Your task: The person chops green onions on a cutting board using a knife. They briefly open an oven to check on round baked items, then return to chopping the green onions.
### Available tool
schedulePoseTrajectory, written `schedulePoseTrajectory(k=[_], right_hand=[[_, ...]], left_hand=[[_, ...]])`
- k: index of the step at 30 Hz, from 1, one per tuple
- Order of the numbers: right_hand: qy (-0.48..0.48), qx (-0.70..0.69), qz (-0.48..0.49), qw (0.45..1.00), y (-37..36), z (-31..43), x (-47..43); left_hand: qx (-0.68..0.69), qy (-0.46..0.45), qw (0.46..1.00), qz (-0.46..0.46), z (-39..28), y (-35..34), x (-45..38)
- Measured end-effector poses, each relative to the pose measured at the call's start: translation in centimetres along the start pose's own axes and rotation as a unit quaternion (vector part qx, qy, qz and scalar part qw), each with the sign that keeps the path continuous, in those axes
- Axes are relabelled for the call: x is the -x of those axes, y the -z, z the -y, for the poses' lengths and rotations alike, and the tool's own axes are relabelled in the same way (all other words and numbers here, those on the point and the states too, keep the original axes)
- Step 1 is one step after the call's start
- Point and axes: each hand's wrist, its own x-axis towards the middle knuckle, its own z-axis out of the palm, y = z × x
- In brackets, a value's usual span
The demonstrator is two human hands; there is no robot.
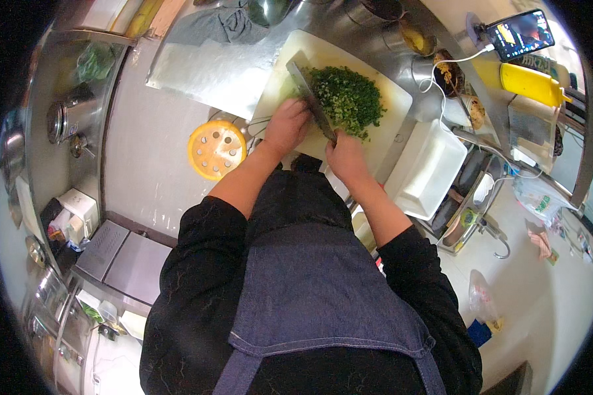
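Note:
My right hand (347, 157) is closed around the handle of a kitchen knife (312, 99). The blade points up and to the left over a white cutting board (395, 101). Against the blade's left side, near its middle, rests my left hand (289, 123) with its fingers bent; whether anything is under them cannot be seen. A heap of finely chopped green herbs or scallions (348, 96) lies on the board just right of the blade, dark green at the top and paler towards the bottom.
An empty-looking white plastic tray (427, 170) stands right of the board. Left of my left forearm is a round orange stool seat (217, 149) with holes. A grey cloth (217, 24) lies on the steel counter (212, 74). Metal containers, a yellow squeeze bottle (529, 84) and a phone (520, 34) are at upper right.

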Motion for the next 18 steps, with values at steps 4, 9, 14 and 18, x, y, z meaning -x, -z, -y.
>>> schedulePoseTrajectory(k=[4,9,14,18], right_hand=[[0.020,-0.026,-0.020,0.999,-0.3,-1.1,-0.5],[0.040,-0.060,-0.065,0.995,0.9,-0.8,0.8],[0.028,-0.021,0.002,0.999,2.2,-0.6,2.4],[0.002,0.013,0.047,0.999,2.7,0.1,2.7]], left_hand=[[-0.014,0.037,0.999,0.026,0.0,0.1,-0.2],[-0.021,0.025,0.999,0.017,0.1,-0.1,-0.1],[-0.021,0.016,1.000,0.010,0.0,-0.1,0.3],[-0.013,0.005,1.000,0.006,0.7,-0.4,0.7]])
